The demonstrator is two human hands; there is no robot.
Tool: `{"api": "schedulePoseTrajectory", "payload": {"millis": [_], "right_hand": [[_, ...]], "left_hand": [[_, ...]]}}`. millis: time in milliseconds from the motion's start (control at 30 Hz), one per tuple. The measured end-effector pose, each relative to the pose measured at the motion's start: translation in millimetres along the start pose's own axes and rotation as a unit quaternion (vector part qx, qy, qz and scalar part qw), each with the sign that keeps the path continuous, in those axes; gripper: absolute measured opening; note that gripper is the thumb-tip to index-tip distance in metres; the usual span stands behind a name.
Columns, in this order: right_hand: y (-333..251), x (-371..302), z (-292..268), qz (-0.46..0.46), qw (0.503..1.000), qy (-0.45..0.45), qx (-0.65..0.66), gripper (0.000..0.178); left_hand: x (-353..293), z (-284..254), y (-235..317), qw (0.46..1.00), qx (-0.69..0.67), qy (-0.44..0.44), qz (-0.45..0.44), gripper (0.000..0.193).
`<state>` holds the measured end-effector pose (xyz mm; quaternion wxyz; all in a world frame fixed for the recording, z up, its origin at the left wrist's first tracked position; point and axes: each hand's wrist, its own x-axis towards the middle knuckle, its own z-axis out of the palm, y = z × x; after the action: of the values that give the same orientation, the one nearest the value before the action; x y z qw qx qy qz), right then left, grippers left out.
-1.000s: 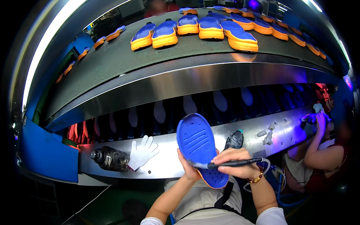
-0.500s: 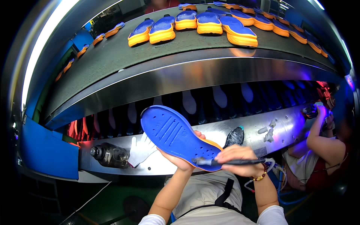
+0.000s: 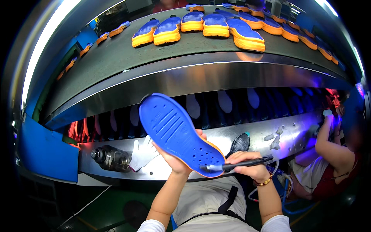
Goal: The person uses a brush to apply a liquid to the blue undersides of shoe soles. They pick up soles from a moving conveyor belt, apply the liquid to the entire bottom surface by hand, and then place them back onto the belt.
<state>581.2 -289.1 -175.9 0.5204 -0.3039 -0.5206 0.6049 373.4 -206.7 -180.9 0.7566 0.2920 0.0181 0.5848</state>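
Observation:
A shoe sole [image 3: 176, 133], blue on its upturned face with an orange edge, lies tilted across my left hand [image 3: 177, 160]. The fingers of that hand wrap round its sides at the middle. My right hand [image 3: 247, 162] grips the dark handle of a brush [image 3: 228, 167] near the bristles. The bristle tip rests on the blue face, close to the sole's near end and just below a group of small holes. Behind my right hand, a black shoe piece [image 3: 240, 143] with a teal tip lies on the metal ledge, partly hidden.
On the metal ledge [image 3: 193, 133] are a dark bottle [image 3: 112, 158], a white glove [image 3: 143, 154] and several small grey pieces [image 3: 275, 141]. Beyond it, a green conveyor belt [image 3: 116, 54] carries several blue and orange soles [image 3: 167, 31]. Another person's arm [image 3: 328, 143] is at the right.
The sole has turned more upright, its far end rising away from me. The brush tip has moved slightly toward the near end. The other person's hand has shifted.

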Motion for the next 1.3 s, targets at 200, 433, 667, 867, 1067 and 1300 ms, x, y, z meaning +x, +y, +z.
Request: {"api": "schedulePoseTrajectory", "payload": {"millis": [200, 433, 667, 867, 1067, 1300], "right_hand": [[16, -6, 27, 0.026, 0.982, 0.099, 0.156, 0.021], [-41, -7, 9, 0.08, 0.981, -0.094, -0.153, 0.022], [-52, -4, 5, -0.013, 0.923, -0.275, -0.27, 0.024], [-53, -3, -2, -0.023, 0.91, -0.268, -0.315, 0.023], [-61, -8, -8, -0.05, 0.919, -0.186, -0.343, 0.019], [-48, -20, -18, -0.059, 0.942, -0.18, -0.277, 0.021]], "left_hand": [[-30, 14, -27, 0.992, 0.036, 0.072, -0.094, 0.078], [-16, -9, -5, 0.955, -0.034, -0.068, -0.288, 0.055], [-9, -3, 9, 0.846, 0.037, 0.022, -0.531, 0.055], [-8, 13, 17, 0.798, 0.18, -0.067, -0.571, 0.063], [-13, 10, 26, 0.798, 0.157, -0.008, -0.581, 0.06], [-20, 0, 45, 0.84, 0.174, 0.042, -0.512, 0.06]]}}
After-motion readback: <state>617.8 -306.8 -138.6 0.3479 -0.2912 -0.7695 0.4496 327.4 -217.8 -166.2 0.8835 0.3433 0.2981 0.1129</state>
